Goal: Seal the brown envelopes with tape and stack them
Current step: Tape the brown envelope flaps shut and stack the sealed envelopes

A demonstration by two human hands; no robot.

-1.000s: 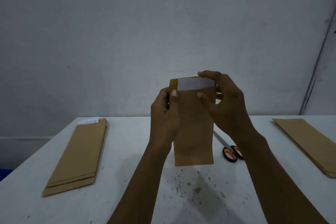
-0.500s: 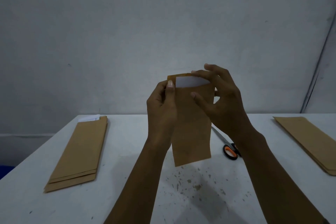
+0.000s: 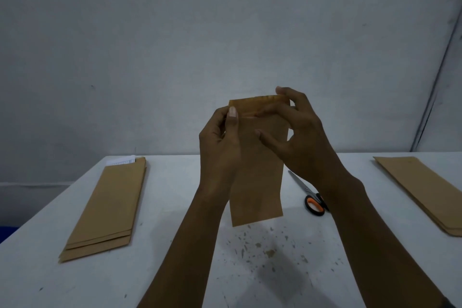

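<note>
I hold one brown envelope (image 3: 257, 177) upright above the middle of the white table (image 3: 175, 270). My left hand (image 3: 221, 147) grips its upper left edge, thumb on the front. My right hand (image 3: 297, 137) pinches the top right corner, with fingers pressing the folded flap against the front. No white paper shows at the envelope's top. A stack of brown envelopes (image 3: 110, 207) lies on the left, with white paper (image 3: 121, 160) sticking out at its far end. Another stack of brown envelopes (image 3: 425, 192) lies at the right edge. No tape is in view.
Scissors with orange and black handles (image 3: 313, 201) lie on the table right of the held envelope, partly behind my right forearm. Small dark specks dot the table in front of me. A grey wall stands behind the table.
The white paper that showed at the top of the held envelope is now covered by the brown flap, folded down under my right fingers. Both hands have stayed at about the same height.
</note>
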